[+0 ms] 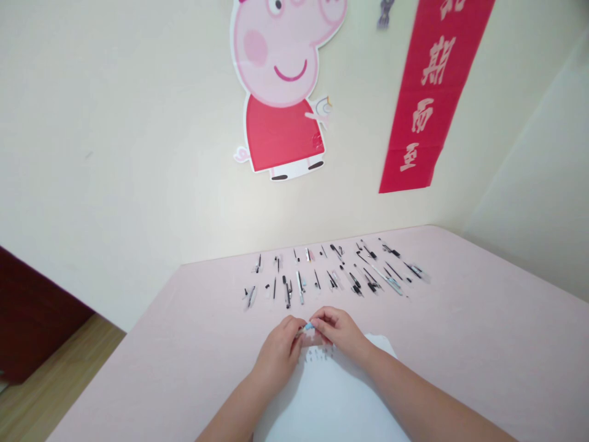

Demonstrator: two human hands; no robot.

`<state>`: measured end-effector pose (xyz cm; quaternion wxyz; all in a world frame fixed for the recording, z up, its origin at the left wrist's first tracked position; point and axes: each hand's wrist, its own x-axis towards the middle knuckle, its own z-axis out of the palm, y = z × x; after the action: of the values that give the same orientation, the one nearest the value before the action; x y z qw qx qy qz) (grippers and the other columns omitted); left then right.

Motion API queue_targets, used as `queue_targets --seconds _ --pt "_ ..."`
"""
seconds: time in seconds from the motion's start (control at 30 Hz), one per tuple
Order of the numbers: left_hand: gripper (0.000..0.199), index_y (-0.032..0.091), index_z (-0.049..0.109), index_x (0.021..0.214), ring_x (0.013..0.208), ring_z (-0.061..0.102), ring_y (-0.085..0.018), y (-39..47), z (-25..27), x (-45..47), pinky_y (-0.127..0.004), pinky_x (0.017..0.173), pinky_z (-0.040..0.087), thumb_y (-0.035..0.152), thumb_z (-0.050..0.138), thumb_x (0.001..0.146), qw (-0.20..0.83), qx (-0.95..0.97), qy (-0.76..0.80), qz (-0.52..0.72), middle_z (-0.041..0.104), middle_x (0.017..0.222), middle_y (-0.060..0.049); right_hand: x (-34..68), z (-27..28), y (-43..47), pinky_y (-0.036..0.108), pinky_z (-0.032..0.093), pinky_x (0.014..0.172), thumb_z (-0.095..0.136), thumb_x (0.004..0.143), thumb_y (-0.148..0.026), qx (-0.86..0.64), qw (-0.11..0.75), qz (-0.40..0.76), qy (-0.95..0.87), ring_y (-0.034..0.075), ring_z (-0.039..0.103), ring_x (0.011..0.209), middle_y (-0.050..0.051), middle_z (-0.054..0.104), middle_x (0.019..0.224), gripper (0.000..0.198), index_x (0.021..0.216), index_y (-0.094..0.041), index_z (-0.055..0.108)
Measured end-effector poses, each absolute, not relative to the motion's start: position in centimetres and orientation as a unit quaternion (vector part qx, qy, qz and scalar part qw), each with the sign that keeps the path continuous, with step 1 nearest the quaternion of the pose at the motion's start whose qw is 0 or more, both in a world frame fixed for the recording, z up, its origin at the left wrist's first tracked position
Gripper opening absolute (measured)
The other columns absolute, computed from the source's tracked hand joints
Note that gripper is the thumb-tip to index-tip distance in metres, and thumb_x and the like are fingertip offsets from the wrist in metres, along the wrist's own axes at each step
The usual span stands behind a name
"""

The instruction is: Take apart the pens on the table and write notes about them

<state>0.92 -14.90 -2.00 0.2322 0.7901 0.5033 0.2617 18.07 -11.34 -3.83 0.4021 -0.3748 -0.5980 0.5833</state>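
My left hand (281, 345) and my right hand (338, 331) meet above the top of a white sheet of paper (335, 402). Between their fingertips is a small slim pen-like piece (308, 326) with a light blue section. Fingers of the left pinch one end and those of the right pinch the other; much of it is covered, so its exact kind is unclear. Rows of small dark marks (317, 353) show on the paper just below the hands.
Past my hands lie two rows of pens and pen parts, among them a black pen (287, 293) and a light blue one (393, 283). They rest on a pink table (184, 344) against a wall with a pig cutout (285, 132) and a red banner (416, 123).
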Motion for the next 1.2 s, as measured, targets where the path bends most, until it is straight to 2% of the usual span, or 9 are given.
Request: queue_targets --seconds 0.13,0.4,0.67,1.1,1.2 --pt "0.017 0.021 0.058 0.096 0.085 0.056 -0.019 -14.9 -2.1 1.0 -0.030 0.075 0.041 0.023 0.046 0.085 0.219 0.781 0.525 0.257 0.060 0.091 -0.006 18.1 -4.1 -11.4 0.022 0.035 0.044 0.060 0.074 -0.053 -0.366 0.396 0.591 -0.600 0.008 0.044 0.044 -0.004 0.051 0.056 0.038 0.077 -0.015 0.057" --pt "0.020 0.019 0.057 0.094 0.082 0.055 -0.017 -14.7 -3.1 0.8 -0.027 0.074 0.042 0.020 0.037 0.089 0.188 0.804 0.506 0.248 0.058 0.088 -0.005 17.8 -4.8 -11.3 0.022 0.037 0.046 0.063 0.074 -0.042 -0.369 0.385 0.571 -0.624 0.008 0.046 0.047 -0.003 0.051 0.059 0.028 0.080 -0.015 0.059" --pt "0.023 0.020 0.059 0.096 0.077 0.056 -0.016 -15.1 -2.5 0.9 -0.024 0.067 0.040 0.019 0.037 0.090 0.153 0.807 0.538 0.189 0.056 0.084 -0.003 17.7 -5.1 -11.3 0.023 0.038 0.049 0.062 0.075 -0.034 -0.371 0.393 0.561 -0.627 0.009 0.048 0.050 -0.003 0.051 0.060 0.020 0.079 -0.015 0.059" --pt "0.024 0.020 0.057 0.099 0.082 0.056 -0.018 -15.1 -2.9 1.0 -0.027 0.073 0.042 0.025 0.035 0.091 0.158 0.807 0.526 0.217 0.058 0.088 -0.005 17.8 -5.1 -11.4 0.022 0.038 0.049 0.062 0.075 -0.036 -0.372 0.397 0.558 -0.627 0.009 0.047 0.051 -0.002 0.052 0.061 0.021 0.077 -0.015 0.059" --pt "0.023 0.020 0.058 0.099 0.081 0.057 -0.018 -15.1 -2.9 1.1 -0.027 0.071 0.041 0.025 0.036 0.091 0.135 0.812 0.536 0.188 0.059 0.088 -0.005 17.8 -5.2 -11.4 0.023 0.039 0.049 0.063 0.075 -0.037 -0.370 0.390 0.564 -0.627 0.009 0.047 0.051 -0.002 0.054 0.061 0.023 0.078 -0.015 0.059"
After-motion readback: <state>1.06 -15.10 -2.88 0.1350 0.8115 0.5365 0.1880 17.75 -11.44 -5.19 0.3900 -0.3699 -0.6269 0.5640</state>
